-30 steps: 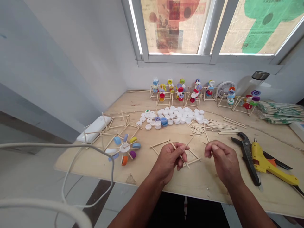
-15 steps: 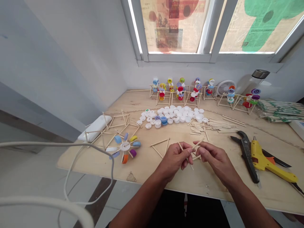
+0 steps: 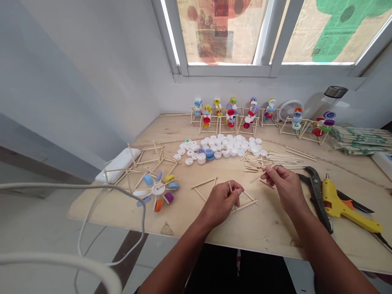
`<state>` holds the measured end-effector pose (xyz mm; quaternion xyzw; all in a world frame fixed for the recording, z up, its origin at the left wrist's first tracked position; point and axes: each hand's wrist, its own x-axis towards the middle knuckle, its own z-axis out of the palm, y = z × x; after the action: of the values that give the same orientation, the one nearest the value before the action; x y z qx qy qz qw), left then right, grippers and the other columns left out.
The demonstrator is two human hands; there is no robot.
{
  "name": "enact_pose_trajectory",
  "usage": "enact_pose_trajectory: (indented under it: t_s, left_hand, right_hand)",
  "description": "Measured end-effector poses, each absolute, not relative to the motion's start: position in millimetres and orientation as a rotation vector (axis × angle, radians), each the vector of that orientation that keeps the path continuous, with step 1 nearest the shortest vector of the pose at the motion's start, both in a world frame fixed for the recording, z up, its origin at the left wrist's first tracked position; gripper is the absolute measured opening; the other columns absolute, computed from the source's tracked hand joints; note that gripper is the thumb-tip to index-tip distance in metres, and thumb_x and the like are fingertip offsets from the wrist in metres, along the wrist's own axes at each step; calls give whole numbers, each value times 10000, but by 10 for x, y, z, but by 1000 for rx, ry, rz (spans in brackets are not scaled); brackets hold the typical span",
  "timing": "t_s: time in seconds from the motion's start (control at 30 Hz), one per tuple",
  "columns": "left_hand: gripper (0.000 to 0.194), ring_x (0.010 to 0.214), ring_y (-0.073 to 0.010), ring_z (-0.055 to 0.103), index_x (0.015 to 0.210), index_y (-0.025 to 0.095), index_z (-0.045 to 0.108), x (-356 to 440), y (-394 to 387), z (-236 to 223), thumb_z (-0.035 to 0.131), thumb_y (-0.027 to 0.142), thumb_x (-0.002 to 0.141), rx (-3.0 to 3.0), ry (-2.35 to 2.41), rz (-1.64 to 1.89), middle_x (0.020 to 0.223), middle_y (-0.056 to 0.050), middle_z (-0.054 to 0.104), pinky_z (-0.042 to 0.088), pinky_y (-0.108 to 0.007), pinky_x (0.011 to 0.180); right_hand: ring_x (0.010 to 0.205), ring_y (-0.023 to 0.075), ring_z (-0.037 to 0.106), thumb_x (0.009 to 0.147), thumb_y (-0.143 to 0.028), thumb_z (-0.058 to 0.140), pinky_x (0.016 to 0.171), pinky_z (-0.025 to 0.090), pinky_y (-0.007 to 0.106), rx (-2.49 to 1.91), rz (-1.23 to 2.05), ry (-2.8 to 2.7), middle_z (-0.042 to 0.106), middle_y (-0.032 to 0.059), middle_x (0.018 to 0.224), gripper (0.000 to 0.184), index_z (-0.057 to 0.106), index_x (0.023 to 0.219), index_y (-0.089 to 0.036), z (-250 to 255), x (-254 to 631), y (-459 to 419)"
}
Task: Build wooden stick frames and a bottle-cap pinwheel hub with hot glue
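Note:
My left hand [image 3: 222,203] pinches an upright thin wooden stick [image 3: 230,188] above a loose frame of sticks [image 3: 203,183] lying on the plywood board [image 3: 269,232]. Part of that frame is hidden under the hand. My right hand [image 3: 283,185] is apart from it, to the right, pinching a short wooden stick [image 3: 255,179] whose tip points left. This hand is nearest to a heap of cut sticks [image 3: 269,161]. Farther left, a pinwheel of coloured bottle caps on sticks [image 3: 158,188] lies flat.
White and coloured bottle caps [image 3: 223,146] lie in a heap at mid-board. Finished stick-and-cap models [image 3: 232,116] stand along the back. To the right lie pliers [image 3: 317,194] and a yellow glue gun [image 3: 339,206]. A white cable [image 3: 76,186] loops in at the left.
My right hand has moved away from my left, up and to the right, with a stick in it. My left hand stays over the frame, and the view has shifted slightly.

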<state>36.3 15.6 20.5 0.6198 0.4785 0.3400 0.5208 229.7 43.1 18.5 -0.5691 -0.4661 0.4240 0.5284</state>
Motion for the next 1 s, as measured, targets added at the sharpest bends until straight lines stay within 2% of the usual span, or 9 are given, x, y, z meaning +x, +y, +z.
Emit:
enact_pose_trajectory:
  t_s: [0.13,0.3,0.57,0.8,1.0]
  left_hand:
    - [239,429,-75,391,893,130,621,368,266,204,501,321,814,1454,1173,850,532,17,588,289,-196,438]
    - [367,385,-64,396,1075,112,584,432,345,233,547,330,782,1157,1034,882,521,29,576,280,-193,405]
    - [355,408,-48,440,867,134,572,449,251,293,728,371,653,795,765,888,583,17,599,323,-180,415]
    - [391,412,-48,449,910,125,595,441,189,348,743,365,639,769,754,897,594,8,609,338,-182,416]
    - [340,411,-50,464,887,123,612,464,153,333,731,345,658,837,721,923,597,-2,629,350,-186,417]
  right_hand:
    - [526,97,491,664,-445,711,506,400,224,-1346,1066,-986,677,53,692,318,661,759,-145,167,2327,517]
    - [571,113,519,684,-424,702,540,423,241,-1219,1176,-1012,675,59,720,303,661,805,-150,223,2245,409]
    - [572,98,503,718,-382,682,574,422,236,-1079,1345,-972,653,28,674,238,651,810,-164,323,2131,270]
    - [568,110,496,718,-393,677,565,427,244,-1082,1380,-953,638,30,665,246,633,809,-168,365,2095,205]
    - [563,106,494,717,-389,681,565,421,238,-1084,1410,-918,633,18,648,239,633,805,-172,369,2075,159]
